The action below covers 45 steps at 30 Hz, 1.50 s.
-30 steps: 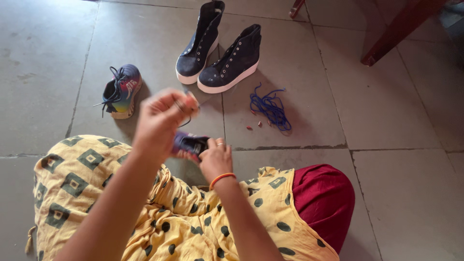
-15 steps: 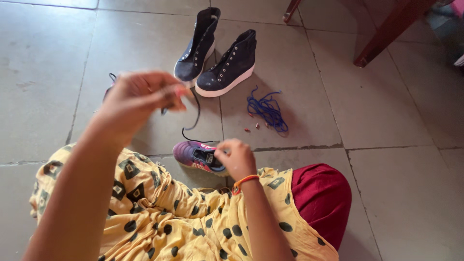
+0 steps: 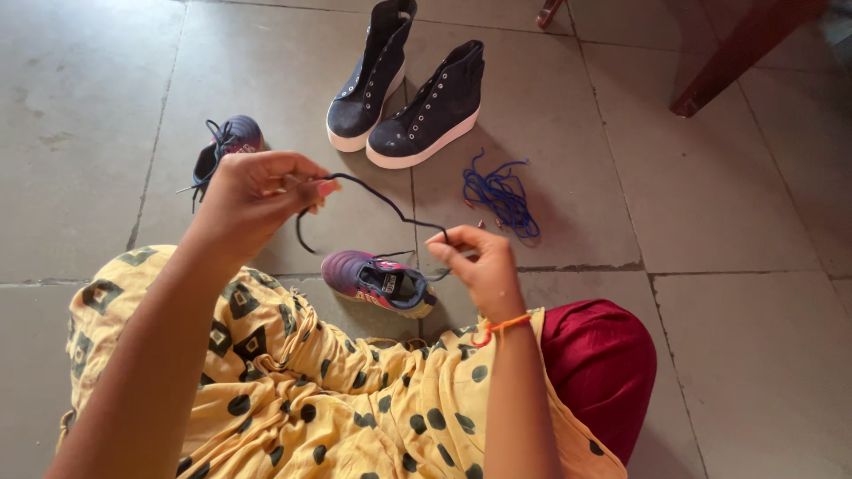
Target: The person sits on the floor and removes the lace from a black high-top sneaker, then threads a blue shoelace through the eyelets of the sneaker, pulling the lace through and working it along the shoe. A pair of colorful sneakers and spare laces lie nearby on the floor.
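A dark shoelace (image 3: 382, 202) stretches between my two hands above the floor. My left hand (image 3: 253, 197) pinches one end of it, raised at the left. My right hand (image 3: 475, 263), with an orange band at the wrist, pinches the lace at its other side, just above a small purple and pink sneaker (image 3: 377, 281). That sneaker lies on the tiles in front of my lap. A second small sneaker (image 3: 226, 146), with its laces in, sits behind my left hand.
Two dark blue high-top shoes with white soles (image 3: 410, 98) stand farther out, without laces. A loose blue lace (image 3: 500, 195) lies in a heap to their right. A wooden furniture leg (image 3: 737, 53) stands at the top right. My lap shows yellow patterned cloth (image 3: 337, 399) and red cloth (image 3: 599, 364).
My left hand has pulled the lace up and out to the left. My right hand has lifted off the small sneaker, which now lies on the floor, and holds the lace.
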Each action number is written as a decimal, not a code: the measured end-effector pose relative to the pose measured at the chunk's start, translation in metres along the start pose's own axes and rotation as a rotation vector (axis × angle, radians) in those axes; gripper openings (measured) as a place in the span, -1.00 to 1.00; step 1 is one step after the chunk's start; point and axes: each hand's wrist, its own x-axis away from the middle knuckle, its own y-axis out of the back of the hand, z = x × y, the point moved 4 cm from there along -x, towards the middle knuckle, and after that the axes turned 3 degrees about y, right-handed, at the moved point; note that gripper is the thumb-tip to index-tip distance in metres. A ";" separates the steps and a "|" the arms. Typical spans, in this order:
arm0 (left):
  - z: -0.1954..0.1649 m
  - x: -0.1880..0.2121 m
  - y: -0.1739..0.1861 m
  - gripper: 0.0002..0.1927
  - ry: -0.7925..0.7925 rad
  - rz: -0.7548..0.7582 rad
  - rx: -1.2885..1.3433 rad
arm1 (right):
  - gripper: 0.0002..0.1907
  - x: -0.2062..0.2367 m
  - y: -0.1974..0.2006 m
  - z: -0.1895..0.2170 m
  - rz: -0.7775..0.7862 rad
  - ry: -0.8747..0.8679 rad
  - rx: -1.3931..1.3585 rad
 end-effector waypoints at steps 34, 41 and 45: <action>0.065 -0.094 -0.285 -0.75 -0.174 0.479 -0.009 | -0.84 0.003 0.189 -0.036 -0.338 0.417 -0.980; 0.045 -0.097 -0.325 -0.38 -0.045 0.552 0.128 | -0.83 -0.001 0.202 -0.044 -0.280 0.305 -0.935; 0.044 -0.098 -0.351 -0.58 -0.040 0.694 0.136 | -0.86 0.001 0.222 -0.047 -0.362 0.292 -0.846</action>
